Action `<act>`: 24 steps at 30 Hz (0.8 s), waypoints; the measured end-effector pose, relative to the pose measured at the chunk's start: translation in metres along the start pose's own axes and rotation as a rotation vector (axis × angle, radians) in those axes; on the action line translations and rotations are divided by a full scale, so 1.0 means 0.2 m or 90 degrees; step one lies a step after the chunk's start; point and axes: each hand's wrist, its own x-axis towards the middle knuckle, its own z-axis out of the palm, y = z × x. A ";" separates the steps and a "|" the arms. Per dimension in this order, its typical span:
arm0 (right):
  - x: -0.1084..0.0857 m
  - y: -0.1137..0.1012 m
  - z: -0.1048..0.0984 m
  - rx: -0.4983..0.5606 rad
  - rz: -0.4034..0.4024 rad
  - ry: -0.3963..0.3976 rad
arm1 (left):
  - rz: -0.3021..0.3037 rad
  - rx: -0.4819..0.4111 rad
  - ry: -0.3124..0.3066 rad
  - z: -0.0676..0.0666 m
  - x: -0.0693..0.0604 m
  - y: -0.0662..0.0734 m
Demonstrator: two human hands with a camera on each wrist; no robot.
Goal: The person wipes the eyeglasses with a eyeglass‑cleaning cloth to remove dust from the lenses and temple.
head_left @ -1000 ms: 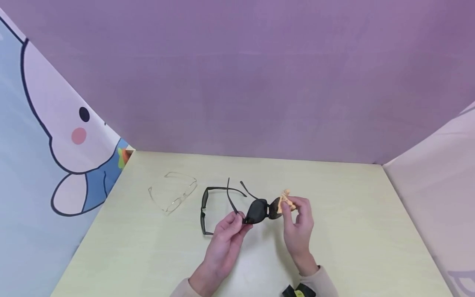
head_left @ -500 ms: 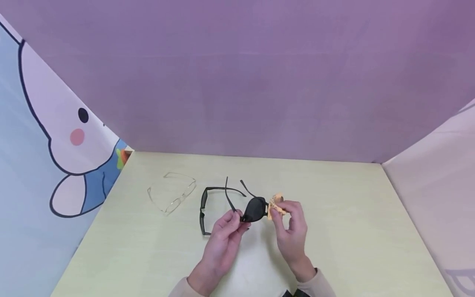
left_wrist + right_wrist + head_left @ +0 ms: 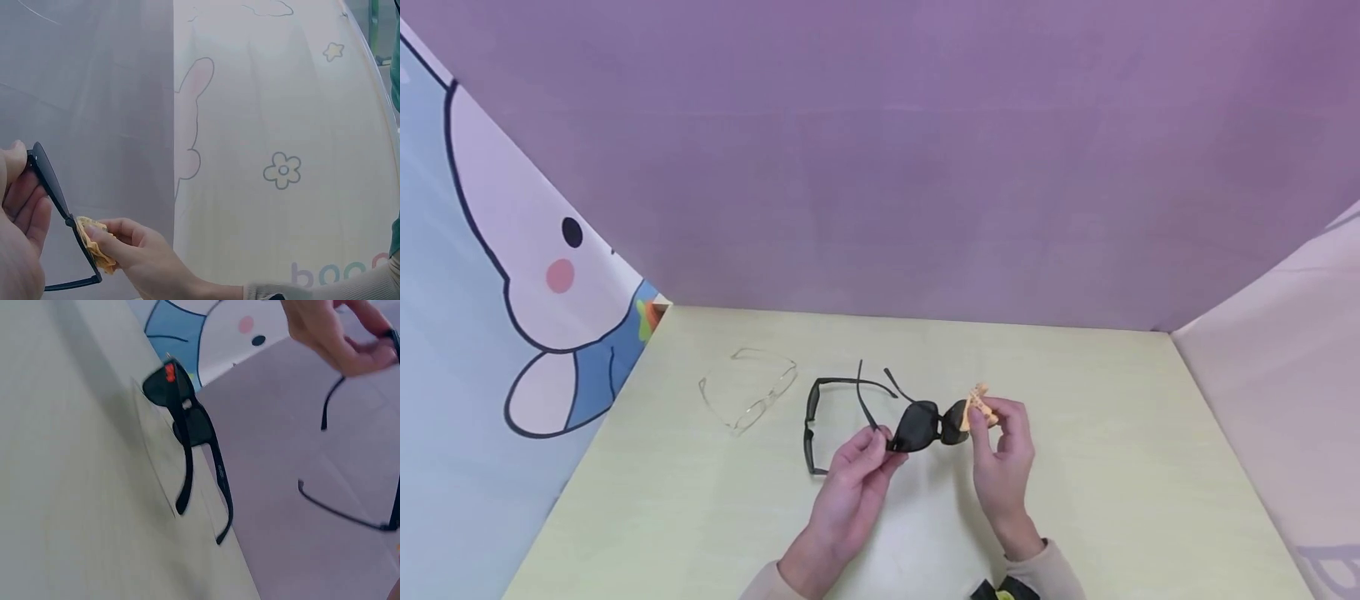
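My left hand (image 3: 846,492) grips a pair of black sunglasses (image 3: 917,427) at one end, near the hinge, and keeps them above the table with both temples unfolded. At the other end my right hand (image 3: 1006,467) pinches a small patterned orange-yellow cloth (image 3: 979,408) against the far lens. In the left wrist view the bunched cloth (image 3: 94,244) touches the lower part of the frame, between the thumb and fingers of the right hand (image 3: 150,259). The right wrist view catches only the temples of the held sunglasses, and the cloth is nearly out of it.
A second pair of black sunglasses (image 3: 810,425) lies unfolded on the pale table (image 3: 1112,433), partly behind my left hand. Left of it are thin clear-lensed eyeglasses (image 3: 767,400). A purple cloth wall (image 3: 880,208) rises at the table's back edge.
My right hand slid the cloth left toward the bridge half a second ago, then back right to the outer part of the lens. The left hand and sunglasses hardly moved.
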 end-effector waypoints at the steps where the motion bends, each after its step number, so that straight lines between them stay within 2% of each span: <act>1: -0.01 -0.01 0.01 0.002 -0.010 -0.004 | 0.000 0.001 0.002 0.00 0.00 0.00; 6: -0.05 -0.06 0.06 -0.012 -0.077 -0.045 | -0.010 -0.004 0.021 0.00 0.01 0.01; 9: -0.05 -0.06 0.06 -0.024 -0.090 -0.051 | -0.016 -0.011 0.024 0.00 0.01 0.01; 17: -0.02 -0.02 0.02 -0.028 -0.029 -0.019 | -0.022 -0.023 0.012 0.00 -0.01 0.02; 24: 0.02 0.00 -0.02 -0.034 0.004 0.010 | -0.003 -0.004 -0.029 0.01 -0.01 0.02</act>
